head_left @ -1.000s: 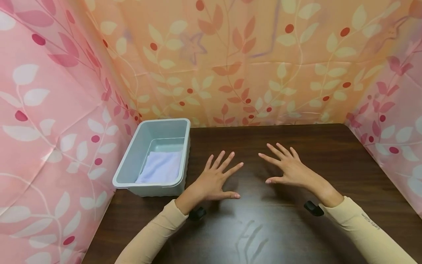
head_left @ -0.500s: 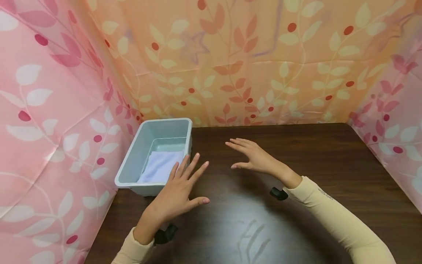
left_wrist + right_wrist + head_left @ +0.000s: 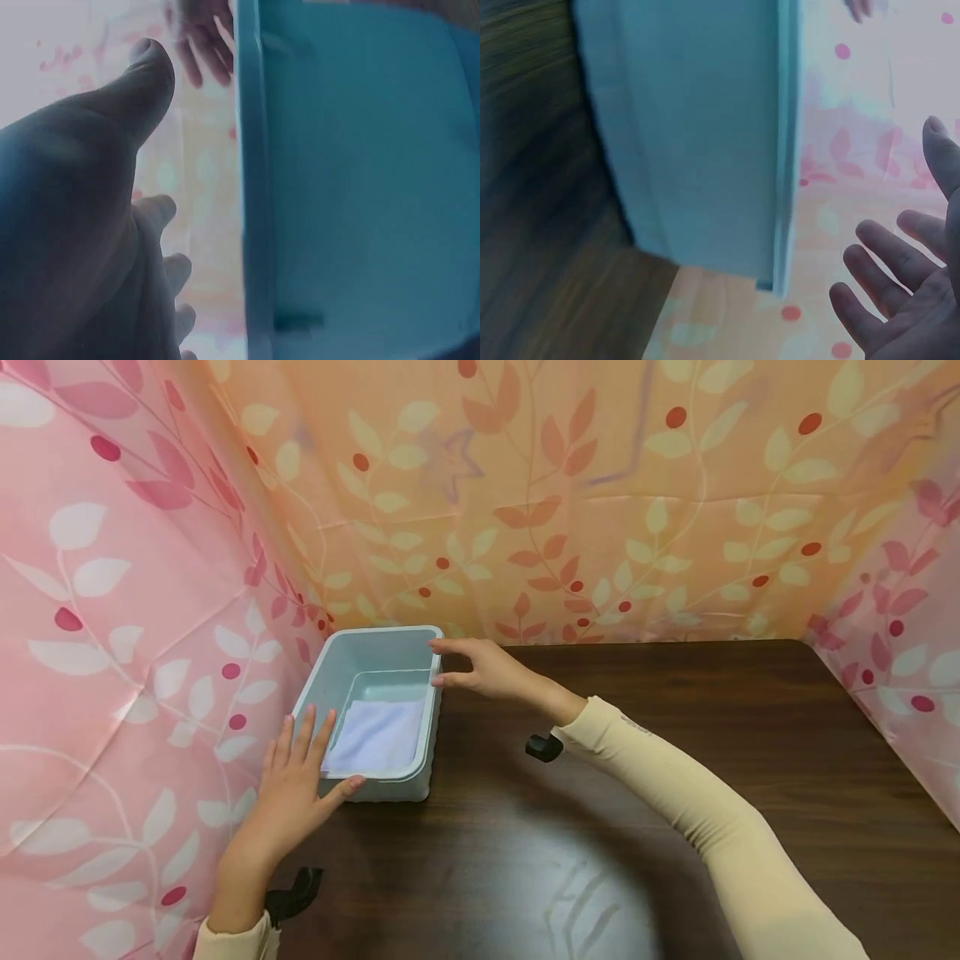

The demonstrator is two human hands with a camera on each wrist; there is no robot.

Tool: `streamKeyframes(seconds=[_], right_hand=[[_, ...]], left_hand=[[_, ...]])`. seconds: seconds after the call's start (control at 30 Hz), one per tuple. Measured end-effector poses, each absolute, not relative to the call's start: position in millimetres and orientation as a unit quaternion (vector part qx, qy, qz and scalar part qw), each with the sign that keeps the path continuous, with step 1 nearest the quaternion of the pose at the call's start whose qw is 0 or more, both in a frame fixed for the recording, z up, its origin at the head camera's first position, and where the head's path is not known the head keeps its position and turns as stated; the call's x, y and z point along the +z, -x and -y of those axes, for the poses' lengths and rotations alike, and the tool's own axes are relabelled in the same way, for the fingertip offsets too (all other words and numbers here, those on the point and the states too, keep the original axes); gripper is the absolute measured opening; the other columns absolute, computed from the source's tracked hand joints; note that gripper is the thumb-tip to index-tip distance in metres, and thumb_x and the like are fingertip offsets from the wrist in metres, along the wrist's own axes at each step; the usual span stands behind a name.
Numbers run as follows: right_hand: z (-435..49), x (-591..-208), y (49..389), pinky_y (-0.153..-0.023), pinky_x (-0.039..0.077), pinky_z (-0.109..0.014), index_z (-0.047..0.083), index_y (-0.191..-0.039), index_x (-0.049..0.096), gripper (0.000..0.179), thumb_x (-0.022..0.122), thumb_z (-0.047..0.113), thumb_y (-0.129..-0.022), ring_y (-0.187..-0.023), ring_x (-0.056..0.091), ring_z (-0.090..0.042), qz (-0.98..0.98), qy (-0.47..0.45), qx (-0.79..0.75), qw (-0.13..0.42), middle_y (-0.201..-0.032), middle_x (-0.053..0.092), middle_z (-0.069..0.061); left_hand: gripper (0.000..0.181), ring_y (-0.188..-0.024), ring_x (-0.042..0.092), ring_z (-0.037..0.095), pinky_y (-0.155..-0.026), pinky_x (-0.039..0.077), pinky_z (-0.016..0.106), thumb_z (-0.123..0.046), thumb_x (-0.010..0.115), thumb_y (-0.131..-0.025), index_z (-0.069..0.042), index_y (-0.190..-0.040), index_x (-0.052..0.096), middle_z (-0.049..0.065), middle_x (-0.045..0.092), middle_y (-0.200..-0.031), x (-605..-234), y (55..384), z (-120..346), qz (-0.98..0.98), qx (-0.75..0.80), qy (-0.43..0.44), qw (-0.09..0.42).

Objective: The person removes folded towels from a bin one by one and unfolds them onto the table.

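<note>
A light grey-blue plastic basin (image 3: 411,788) stands at the table's left back, with a folded pale lavender cloth (image 3: 378,733) lying on its bottom. My left hand (image 3: 288,793) hovers over the basin's near left corner, fingers spread. In the left wrist view the basin's wall (image 3: 360,180) is close, with a gap between it and my left thumb (image 3: 150,82). My right hand (image 3: 487,670) is at the basin's right rim, its fingers extended and thumb apart. In the right wrist view my right fingers (image 3: 885,277) are above the rim and do not grip it.
The dark wood table (image 3: 675,718) stretches to the right of the basin. A pink patterned curtain (image 3: 150,693) hangs close on the left, and an orange one (image 3: 562,527) hangs behind. Black camera mounts (image 3: 543,747) sit under both wrists.
Both hands have moved left from the middle of the table to the basin, the left to its near left corner, the right to its right rim. The basin and cloth stay in place.
</note>
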State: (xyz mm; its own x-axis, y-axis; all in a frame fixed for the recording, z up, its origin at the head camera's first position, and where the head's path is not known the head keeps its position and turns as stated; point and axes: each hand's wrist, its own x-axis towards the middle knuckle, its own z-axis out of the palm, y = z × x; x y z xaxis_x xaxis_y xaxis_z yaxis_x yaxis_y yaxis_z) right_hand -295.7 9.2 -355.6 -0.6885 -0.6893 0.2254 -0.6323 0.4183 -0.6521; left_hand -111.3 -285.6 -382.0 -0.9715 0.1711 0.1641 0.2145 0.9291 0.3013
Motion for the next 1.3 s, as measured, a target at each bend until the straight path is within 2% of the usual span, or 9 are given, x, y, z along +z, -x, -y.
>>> streamKeyframes(seconds=[0.1,0.3,0.47,0.63,0.8,1.3], right_hand=[[11,-346,304,-0.113,0.043,-0.038,0.022,-0.15,0.045,0.068,0.07,0.043,-0.09,-0.137,0.051,-0.015,-0.836,0.392,-0.381,0.055,-0.143,0.059,-0.001],[52,-333,319,-0.111,0.045,-0.035,0.017,-0.148,0.048,0.068,0.071,0.042,-0.089,-0.131,0.057,-0.015,-0.832,0.405,-0.376,0.06,-0.14,0.062,-0.004],[86,-330,328,-0.108,0.047,-0.028,0.017,-0.147,0.049,0.067,0.071,0.043,-0.09,-0.131,0.057,-0.013,-0.829,0.388,-0.394,0.086,-0.139,0.063,-0.003],[116,-336,334,-0.103,0.05,-0.023,0.013,-0.146,0.05,0.064,0.071,0.038,-0.091,-0.13,0.058,-0.016,-0.81,0.357,-0.449,0.119,-0.14,0.061,-0.009],[139,-347,332,-0.101,0.052,-0.028,0.007,-0.144,0.051,0.062,0.07,0.034,-0.092,-0.128,0.058,-0.021,-0.801,0.32,-0.489,0.128,-0.138,0.062,-0.014],[174,-389,324,-0.107,0.049,-0.038,0.0,-0.142,0.051,0.057,0.069,0.026,-0.093,-0.129,0.057,-0.028,-0.771,0.198,-0.588,0.14,-0.138,0.061,-0.017]], left_hand=[[0.096,-0.152,-0.011,0.048,-0.116,0.0,0.073,-0.055,0.059,-0.093,-0.022,-0.161,0.001,0.02,-0.005,-0.167,-385,110,300,0.981,-0.171,0.069,0.067],[0.093,-0.15,-0.008,0.054,-0.112,0.005,0.077,-0.059,0.049,-0.096,-0.013,-0.16,0.001,0.027,-0.006,-0.165,-389,110,317,0.985,-0.162,0.017,0.049],[0.092,-0.149,-0.008,0.055,-0.113,0.001,0.076,-0.061,0.044,-0.097,-0.01,-0.16,0.0,0.029,-0.005,-0.164,-391,111,325,0.987,-0.16,-0.004,0.028],[0.095,-0.149,-0.009,0.054,-0.115,-0.001,0.074,-0.064,0.041,-0.097,-0.005,-0.159,0.0,0.029,-0.007,-0.164,-392,112,329,0.987,-0.16,-0.013,0.013],[0.098,-0.149,-0.009,0.054,-0.116,-0.002,0.073,-0.066,0.041,-0.096,-0.001,-0.158,0.002,0.027,-0.009,-0.164,-391,111,329,0.986,-0.163,-0.021,0.006],[0.098,-0.15,-0.008,0.053,-0.115,0.001,0.074,-0.066,0.045,-0.094,-0.002,-0.158,0.008,0.026,-0.009,-0.165,-386,113,328,0.986,-0.164,-0.036,-0.007]])
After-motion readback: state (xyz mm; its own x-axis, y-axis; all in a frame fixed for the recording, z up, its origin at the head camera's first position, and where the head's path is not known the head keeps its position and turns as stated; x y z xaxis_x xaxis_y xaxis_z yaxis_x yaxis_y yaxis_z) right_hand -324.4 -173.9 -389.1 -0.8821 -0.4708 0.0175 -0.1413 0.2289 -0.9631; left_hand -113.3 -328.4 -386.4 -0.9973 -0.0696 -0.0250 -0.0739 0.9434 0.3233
